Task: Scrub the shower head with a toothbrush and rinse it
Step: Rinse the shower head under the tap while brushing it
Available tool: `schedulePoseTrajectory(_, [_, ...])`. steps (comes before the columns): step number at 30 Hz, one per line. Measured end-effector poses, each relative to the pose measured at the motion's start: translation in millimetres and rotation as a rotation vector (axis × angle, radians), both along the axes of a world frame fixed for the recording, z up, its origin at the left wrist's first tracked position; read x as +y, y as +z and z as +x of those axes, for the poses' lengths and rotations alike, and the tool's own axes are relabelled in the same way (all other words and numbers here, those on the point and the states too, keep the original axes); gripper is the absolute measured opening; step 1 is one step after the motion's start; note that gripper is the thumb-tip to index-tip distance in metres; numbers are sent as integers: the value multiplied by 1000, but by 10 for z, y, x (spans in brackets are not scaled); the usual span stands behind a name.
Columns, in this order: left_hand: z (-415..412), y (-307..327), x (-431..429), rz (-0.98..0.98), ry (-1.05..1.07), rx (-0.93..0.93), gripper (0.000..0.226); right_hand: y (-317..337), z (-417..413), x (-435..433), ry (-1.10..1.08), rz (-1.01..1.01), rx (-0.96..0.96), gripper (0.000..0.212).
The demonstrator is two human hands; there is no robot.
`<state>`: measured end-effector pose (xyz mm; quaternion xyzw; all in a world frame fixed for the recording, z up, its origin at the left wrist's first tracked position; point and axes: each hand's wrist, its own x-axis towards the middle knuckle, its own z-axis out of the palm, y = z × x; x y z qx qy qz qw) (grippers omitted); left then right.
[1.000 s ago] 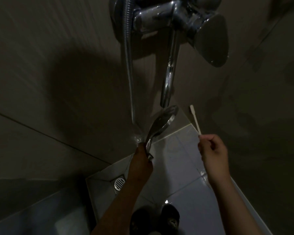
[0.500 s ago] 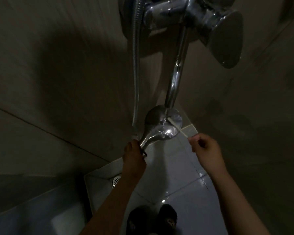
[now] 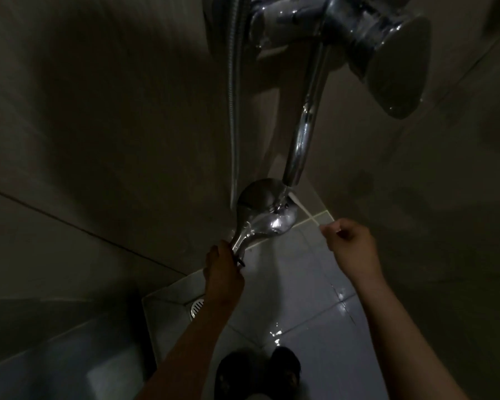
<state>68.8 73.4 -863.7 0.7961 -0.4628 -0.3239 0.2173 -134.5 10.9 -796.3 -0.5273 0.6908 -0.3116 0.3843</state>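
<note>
My left hand [image 3: 221,269] grips the handle of the chrome shower head [image 3: 264,210], holding it up under the tap spout [image 3: 302,140]. Water runs from the spout onto the head. My right hand [image 3: 350,243] pinches the end of a thin white toothbrush [image 3: 305,210], whose brush end reaches behind the right rim of the shower head. The brush is blurred and partly hidden by the head.
The chrome mixer tap [image 3: 358,30] with its big lever is overhead, and the metal hose [image 3: 234,96] hangs down the tiled wall. A round floor drain [image 3: 197,308] sits in the corner. My feet in dark slippers [image 3: 257,373] stand on wet pale tiles.
The shower head has been brought up under the spout and turned. My right hand moved the toothbrush left from free air to the head's right side.
</note>
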Motion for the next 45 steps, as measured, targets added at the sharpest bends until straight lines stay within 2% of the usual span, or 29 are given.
schedulePoseTrajectory(11, [-46,37,-32,-4,26,57,25,-44,25,3,-57,59,-70,38])
schedulePoseTrajectory(20, [-119,58,-39,-36,-14,27,26,35,46,-156,-101,32,-16,36])
schedulePoseTrajectory(25, [-100,87,-62,-23,6,-5,21,-49,27,-1,-71,174,-64,37])
schedulePoseTrajectory(27, [-71,94,-52,-6,9,-26,24,-34,32,-62,-64,185,-24,34])
schedulePoseTrajectory(31, [-70,90,7,-15,-16,-87,26,70,169,-291,-72,73,84,33])
schedulePoseTrajectory(34, [-102,99,35,-42,-43,-124,23,50,250,-268,17,143,74,33])
schedulePoseTrajectory(37, [-106,106,54,-18,-34,-132,23,58,137,-266,-8,155,115,21])
schedulePoseTrajectory(40, [-98,92,78,-12,-11,-72,24,79,76,-280,-42,101,142,29])
schedulePoseTrajectory(45, [-82,102,77,9,-18,-89,25,43,20,-146,-53,150,93,35])
